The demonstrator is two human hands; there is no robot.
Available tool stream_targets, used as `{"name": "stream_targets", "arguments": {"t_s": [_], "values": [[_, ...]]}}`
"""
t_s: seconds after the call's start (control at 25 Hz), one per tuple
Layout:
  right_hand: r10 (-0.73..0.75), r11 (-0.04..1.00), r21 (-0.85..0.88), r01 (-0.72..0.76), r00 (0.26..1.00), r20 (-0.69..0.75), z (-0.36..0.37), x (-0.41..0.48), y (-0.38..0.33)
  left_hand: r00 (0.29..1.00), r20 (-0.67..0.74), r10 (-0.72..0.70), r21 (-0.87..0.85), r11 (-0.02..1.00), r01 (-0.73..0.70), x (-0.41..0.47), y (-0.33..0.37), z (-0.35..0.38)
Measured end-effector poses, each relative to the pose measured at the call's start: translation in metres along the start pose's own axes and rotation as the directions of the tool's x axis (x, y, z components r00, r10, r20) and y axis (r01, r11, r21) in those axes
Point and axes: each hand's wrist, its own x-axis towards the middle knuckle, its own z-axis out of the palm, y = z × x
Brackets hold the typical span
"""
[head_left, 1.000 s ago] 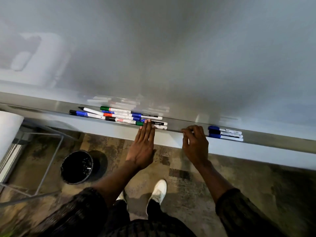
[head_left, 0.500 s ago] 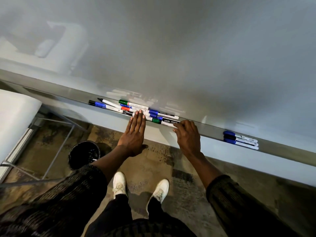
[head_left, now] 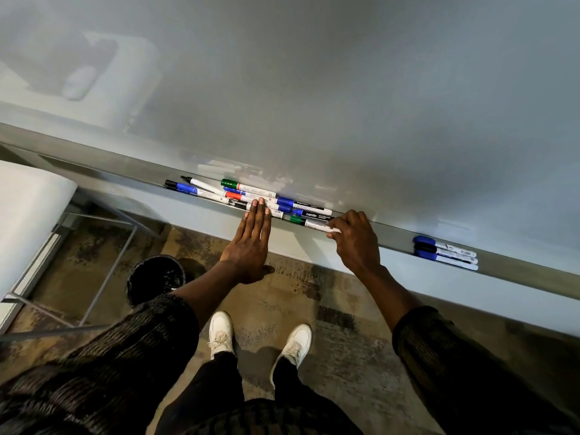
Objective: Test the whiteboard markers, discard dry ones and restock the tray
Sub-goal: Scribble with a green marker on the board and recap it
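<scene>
The right hand (head_left: pixel 356 243) pinches the white end of a green-capped marker (head_left: pixel 309 222) on the tray (head_left: pixel 392 235). Left of this grip, the left hand (head_left: pixel 251 243) lies flat, fingers together, on the marker pile (head_left: pixel 251 196).

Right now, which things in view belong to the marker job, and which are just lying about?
Job:
marker pile under the left hand
green marker at the right hand
three markers farther right
tray
whiteboard
bin

Lying about:
white table
shoes
</scene>
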Motion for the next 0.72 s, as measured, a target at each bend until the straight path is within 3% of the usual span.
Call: {"name": "stream_targets", "arguments": {"t_s": [0.32, 0.48, 0.56, 0.64, 0.72], "values": [[0.142, 0.956, 0.26, -0.134, 0.99, -0.01, -0.015, -0.017, -0.012, 0.999, -0.036, 0.026, -0.021, 0.999, -0.027, -0.001, -0.003, 0.0], [0.313, 0.791, 0.532, -0.303, 0.947, 0.073, -0.022, -0.028, -0.038, 0.998, -0.062, 0.02, -0.12, 0.992, -0.027, -0.008, -0.001, -0.014], [0.349, 0.702, 0.609, -0.369, 0.924, 0.157, -0.025, -0.035, -0.054, 0.985, -0.174, -0.003, -0.294, 0.954, -0.049, -0.017, 0.003, -0.02], [0.343, 0.585, 0.683, -0.437, 0.897, 0.28, -0.025, -0.041, -0.069, 0.967, -0.236, -0.098, -0.641, 0.763, -0.079, -0.032, 0.012, -0.033], [0.299, 0.435, 0.757, -0.488, 0.871, 0.389, -0.024, -0.046, -0.085, 0.96, -0.131, -0.246, -0.915, 0.402, -0.022, -0.048, 0.022, -0.051]]}}
